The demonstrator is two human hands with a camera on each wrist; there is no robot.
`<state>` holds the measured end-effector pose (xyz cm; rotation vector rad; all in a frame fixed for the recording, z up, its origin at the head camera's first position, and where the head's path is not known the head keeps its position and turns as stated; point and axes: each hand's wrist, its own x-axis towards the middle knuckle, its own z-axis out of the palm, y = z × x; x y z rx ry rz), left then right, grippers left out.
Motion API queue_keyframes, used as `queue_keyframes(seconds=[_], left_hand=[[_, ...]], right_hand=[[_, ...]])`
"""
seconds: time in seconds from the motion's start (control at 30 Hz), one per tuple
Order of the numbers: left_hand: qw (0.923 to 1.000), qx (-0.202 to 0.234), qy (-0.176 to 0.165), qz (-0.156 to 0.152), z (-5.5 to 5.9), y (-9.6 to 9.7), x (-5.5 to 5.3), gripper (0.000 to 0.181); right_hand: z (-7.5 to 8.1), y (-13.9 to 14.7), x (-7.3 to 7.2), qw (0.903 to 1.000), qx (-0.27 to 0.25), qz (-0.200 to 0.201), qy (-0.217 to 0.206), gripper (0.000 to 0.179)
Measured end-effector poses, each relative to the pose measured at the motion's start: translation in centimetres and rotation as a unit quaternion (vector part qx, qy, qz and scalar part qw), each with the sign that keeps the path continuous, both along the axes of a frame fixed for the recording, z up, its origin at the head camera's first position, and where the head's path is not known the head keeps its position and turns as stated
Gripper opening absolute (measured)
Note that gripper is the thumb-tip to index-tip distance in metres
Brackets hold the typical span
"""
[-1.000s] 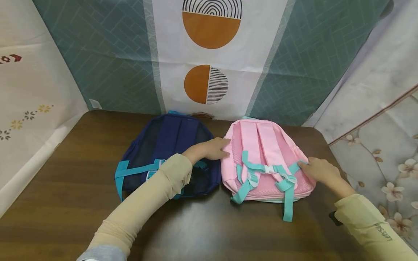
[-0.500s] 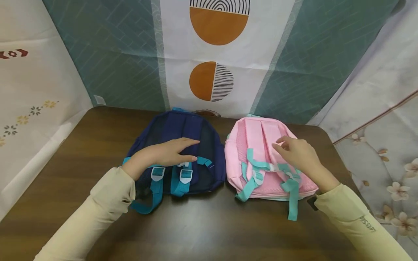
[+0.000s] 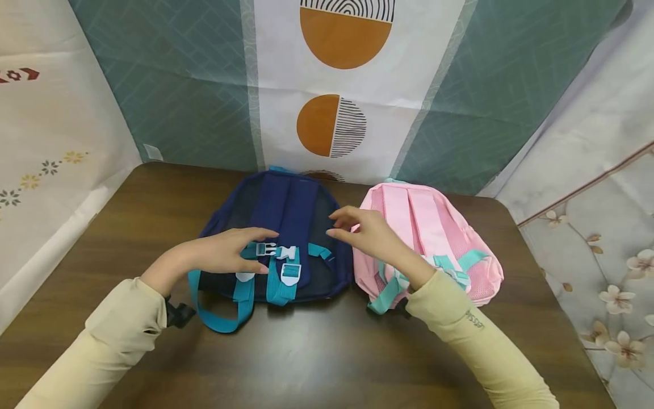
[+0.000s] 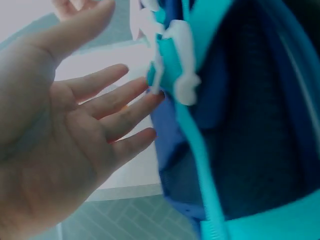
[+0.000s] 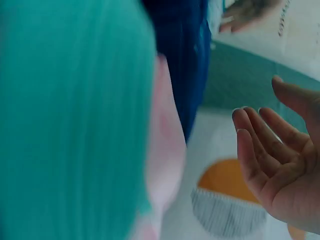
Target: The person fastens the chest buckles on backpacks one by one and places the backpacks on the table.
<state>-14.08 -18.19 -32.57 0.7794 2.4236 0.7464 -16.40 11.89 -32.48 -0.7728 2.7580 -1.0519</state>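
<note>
A navy backpack [image 3: 327,278] lies straps-up on the table, with teal webbing and a white buckle [image 3: 286,253] across its straps. Over its left part hovers my left hand [image 3: 219,250], fingers extended and holding nothing; in the left wrist view its spread fingers show beside the white strap fittings. My right hand [image 3: 375,233] is above the gap between the two bags, fingers loosely bent, nothing in them. Beneath the right wrist lies a pink backpack [image 3: 475,255] with teal straps, partly covered by the forearm.
The brown table [image 3: 306,363] runs up to a green and white patterned cloth [image 3: 204,91] behind the bags. A floral cloth [image 3: 613,272] hangs at the right, a pale cloth [image 3: 51,125] at the left. A teal strap loop [image 3: 222,324] trails off the navy bag.
Both hands have left the pink backpack's sides. The left hand has moved left over the navy backpack, and the right hand has come left across the pink one.
</note>
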Motion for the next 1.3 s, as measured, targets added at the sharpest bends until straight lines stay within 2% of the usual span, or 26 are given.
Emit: queue_keyframes(seconds=[0.1, 0.27, 0.33, 0.53, 0.73, 0.87, 1.03, 1.17, 1.3], left_hand=[[0.9998, 0.011, 0.014, 0.004, -1.0, 0.0, -0.3, 0.071], [0.9995, 0.013, 0.025, 0.012, -2.0, 0.2, -0.8, 0.067], [0.9995, 0.007, 0.027, 0.011, -2.2, 0.1, -0.9, 0.064], [0.9977, 0.02, 0.064, 0.013, -2.9, -0.1, -1.2, 0.051], [0.9924, 0.038, 0.112, 0.034, -3.7, 0.2, -1.5, 0.037], [0.9884, 0.056, 0.128, 0.061, -4.3, 0.2, -1.2, 0.035], [0.9864, 0.086, 0.101, 0.097, -4.7, -0.2, -0.5, 0.039], [0.9864, 0.097, 0.086, 0.1, -4.8, -0.1, -0.2, 0.04], [0.9847, 0.101, 0.096, 0.105, -4.8, -0.2, -0.2, 0.038]], right_hand=[[-1.2, -2.5, -0.2, 0.9996, 0.011, 0.018, -0.018, 0.038], [-2.6, -5.6, -0.2, 0.9981, 0.043, 0.003, -0.044, 0.041], [-2.9, -6.5, 0.0, 0.9974, 0.056, 0.008, -0.046, 0.042], [-3.4, -7.7, -0.1, 0.9954, 0.076, 0.031, -0.05, 0.041], [-3.7, -7.7, -0.5, 0.9923, 0.092, 0.065, -0.052, 0.027], [-3.9, -7.5, -0.5, 0.9952, 0.057, 0.069, -0.041, 0.023], [-4.5, -7.8, -0.3, 0.9966, -0.004, 0.08, -0.02, 0.027], [-5.0, -8.4, -0.2, 0.9957, -0.032, 0.086, -0.013, 0.033], [-5.4, -9.0, -0.2, 0.9957, -0.035, 0.084, -0.014, 0.036]])
